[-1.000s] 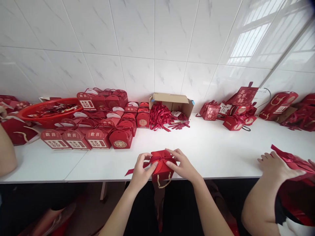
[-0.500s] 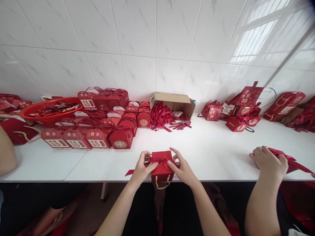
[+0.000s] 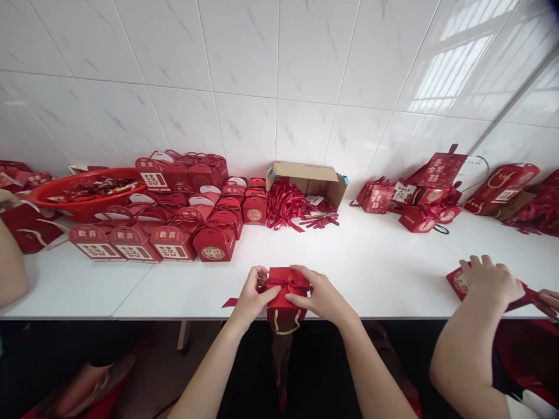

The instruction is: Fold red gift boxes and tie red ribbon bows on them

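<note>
A small red gift box (image 3: pixel 283 299) with a gold rope handle stands at the near edge of the white table (image 3: pixel 375 262). A red ribbon (image 3: pixel 286 283) lies tied across its top, one tail trailing to the left. My left hand (image 3: pixel 251 297) pinches the ribbon at the box's left side. My right hand (image 3: pixel 317 294) covers the box's top right, fingers curled on the ribbon.
Several finished red gift boxes (image 3: pixel 174 215) crowd the back left beside a red basin (image 3: pixel 82 195). A cardboard carton (image 3: pixel 308 181) spills red ribbons at the back. More red boxes (image 3: pixel 419 198) lie at right. Another person's hand (image 3: pixel 491 279) presses a flat red box; an arm (image 3: pixel 11 265) shows at left.
My right hand has slid further over the box top and my left stays pinched on the ribbon. The other person's hand at right has laid its red piece flat on the table.
</note>
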Demonstrator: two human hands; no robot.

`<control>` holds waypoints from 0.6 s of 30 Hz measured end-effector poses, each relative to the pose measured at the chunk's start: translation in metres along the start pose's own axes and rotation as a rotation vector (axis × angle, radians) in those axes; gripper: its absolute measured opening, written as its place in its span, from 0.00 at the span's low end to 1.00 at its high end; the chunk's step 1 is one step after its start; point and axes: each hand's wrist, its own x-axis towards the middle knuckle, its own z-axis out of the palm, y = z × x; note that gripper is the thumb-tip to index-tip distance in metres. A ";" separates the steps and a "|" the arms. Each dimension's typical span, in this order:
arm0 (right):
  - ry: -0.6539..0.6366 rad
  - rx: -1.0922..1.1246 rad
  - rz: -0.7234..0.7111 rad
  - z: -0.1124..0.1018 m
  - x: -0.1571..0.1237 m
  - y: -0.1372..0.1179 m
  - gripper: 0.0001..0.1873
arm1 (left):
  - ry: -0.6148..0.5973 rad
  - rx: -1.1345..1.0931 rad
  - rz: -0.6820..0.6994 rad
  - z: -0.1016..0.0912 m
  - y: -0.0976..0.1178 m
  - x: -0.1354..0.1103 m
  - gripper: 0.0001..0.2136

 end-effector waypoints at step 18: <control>-0.042 0.353 0.219 -0.019 0.002 0.037 0.24 | -0.023 0.293 -0.086 -0.019 0.013 0.002 0.22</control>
